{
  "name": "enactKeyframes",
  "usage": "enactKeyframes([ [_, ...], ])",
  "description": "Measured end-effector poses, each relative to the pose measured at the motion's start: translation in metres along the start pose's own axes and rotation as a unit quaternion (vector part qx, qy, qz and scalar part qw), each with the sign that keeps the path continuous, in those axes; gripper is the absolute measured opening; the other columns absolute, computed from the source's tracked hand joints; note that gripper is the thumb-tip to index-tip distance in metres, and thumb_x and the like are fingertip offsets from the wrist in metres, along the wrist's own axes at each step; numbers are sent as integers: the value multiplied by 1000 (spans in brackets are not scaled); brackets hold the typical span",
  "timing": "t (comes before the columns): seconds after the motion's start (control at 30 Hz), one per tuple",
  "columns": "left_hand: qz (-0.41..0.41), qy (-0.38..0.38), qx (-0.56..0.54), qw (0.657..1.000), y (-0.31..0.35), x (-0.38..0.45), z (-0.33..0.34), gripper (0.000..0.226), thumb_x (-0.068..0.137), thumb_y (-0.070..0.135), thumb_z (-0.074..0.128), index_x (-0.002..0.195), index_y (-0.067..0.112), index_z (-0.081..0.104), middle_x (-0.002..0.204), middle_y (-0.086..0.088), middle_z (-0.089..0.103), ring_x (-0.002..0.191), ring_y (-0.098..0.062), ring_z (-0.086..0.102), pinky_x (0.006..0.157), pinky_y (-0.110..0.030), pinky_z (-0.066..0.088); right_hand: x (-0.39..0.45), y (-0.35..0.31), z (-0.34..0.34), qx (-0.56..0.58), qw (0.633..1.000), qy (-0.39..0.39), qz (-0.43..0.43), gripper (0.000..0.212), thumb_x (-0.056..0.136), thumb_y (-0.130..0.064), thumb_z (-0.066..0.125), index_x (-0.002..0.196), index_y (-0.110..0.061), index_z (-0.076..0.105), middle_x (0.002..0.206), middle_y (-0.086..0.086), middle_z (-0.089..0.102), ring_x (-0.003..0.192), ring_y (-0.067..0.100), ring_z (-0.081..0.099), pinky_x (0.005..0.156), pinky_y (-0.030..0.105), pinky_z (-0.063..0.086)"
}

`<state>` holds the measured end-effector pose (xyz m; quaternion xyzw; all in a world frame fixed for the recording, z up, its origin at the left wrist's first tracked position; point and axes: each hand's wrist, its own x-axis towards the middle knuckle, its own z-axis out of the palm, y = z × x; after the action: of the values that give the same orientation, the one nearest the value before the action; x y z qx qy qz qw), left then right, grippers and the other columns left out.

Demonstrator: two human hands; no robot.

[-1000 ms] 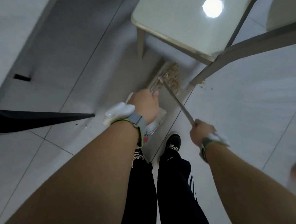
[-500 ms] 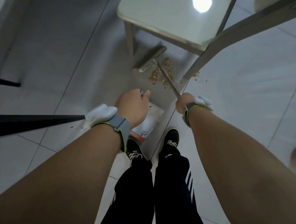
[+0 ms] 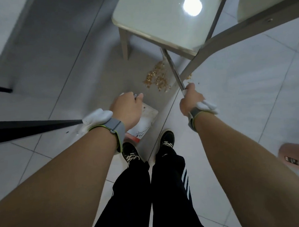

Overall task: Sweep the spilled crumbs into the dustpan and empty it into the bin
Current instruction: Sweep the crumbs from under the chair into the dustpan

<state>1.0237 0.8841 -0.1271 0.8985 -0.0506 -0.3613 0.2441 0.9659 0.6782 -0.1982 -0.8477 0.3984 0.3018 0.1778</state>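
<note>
Just ahead of the left hand (image 3: 127, 109) grasping the white flat dustpan (image 3: 146, 119), tan crumbs (image 3: 157, 78) could scatter if the right hand (image 3: 191, 99), clenched on the grey broom handle (image 3: 173, 68), sweeps hard.

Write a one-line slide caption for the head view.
Right hand works a broom handle beside crumbs under a chair; left hand holds the dustpan.
</note>
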Motion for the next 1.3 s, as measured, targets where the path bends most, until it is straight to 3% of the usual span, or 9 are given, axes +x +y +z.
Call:
enactKeyframes([
  [0.07,-9,-9,-30,999,-8,2,1,47,103,42,32,78,5,48,91,-19,58,92,-39,61,78,-45,56,17,-10,-19,-86,996,28,-18,32,95,-14,46,127,-18,42,103,12,62,68,23,52,60,33,41],
  [0.13,-16,-6,-33,999,-17,3,6,52,102,44,33,85,-1,54,87,-21,60,82,-39,65,72,-50,58,35,-14,-21,-145,989,28,-21,24,96,-13,45,118,-18,52,109,8,65,73,18,60,63,30,48],
  [0.27,-19,35,12,999,-27,5,11,48,102,44,34,81,3,51,71,-10,54,74,-32,57,66,-38,47,49,-7,-5,-191,981,-40,-19,39,90,-9,53,129,-15,55,121,4,64,110,21,63,83,29,50],
  [0.4,-17,60,30,998,-26,16,7,40,103,40,34,78,9,43,63,-4,43,66,-30,45,61,-32,32,27,16,22,-147,987,-62,-8,38,88,-11,51,125,-21,50,114,8,62,103,29,62,76,34,51],
  [0.57,-26,56,16,998,-18,18,2,46,103,38,33,93,1,57,91,-19,64,86,-39,61,75,-42,51,-22,49,50,-89,991,-100,1,50,84,-9,47,129,-30,48,106,4,61,93,28,63,75,35,53],
  [0.73,-38,35,20,998,-13,10,1,44,103,36,34,101,-1,57,102,-22,64,96,-41,59,79,-39,47,-60,78,50,-85,995,-46,0,56,88,-13,41,139,-36,37,114,4,56,89,32,62,72,36,50],
  [0.9,-37,54,73,995,-15,1,-6,41,103,34,34,101,0,57,106,-24,64,100,-43,57,76,-38,41,-50,56,31,-23,1000,-20,3,34,94,-23,45,128,-29,46,93,5,58,75,28,56,64,32,45],
  [1.1,-38,80,94,992,-30,-7,-10,37,103,34,34,88,6,52,98,-21,64,92,-40,57,69,-35,37,-21,-13,27,-23,995,-85,-43,21,93,-21,45,109,-18,57,106,9,65,89,31,62,69,30,42],
  [1.3,-44,109,102,988,-53,-16,-5,39,101,31,35,74,6,48,74,-13,52,75,-35,51,66,-35,36,-12,-50,54,-6,986,-164,-27,11,86,-10,50,87,-20,53,102,0,61,70,15,54,71,27,45],
])
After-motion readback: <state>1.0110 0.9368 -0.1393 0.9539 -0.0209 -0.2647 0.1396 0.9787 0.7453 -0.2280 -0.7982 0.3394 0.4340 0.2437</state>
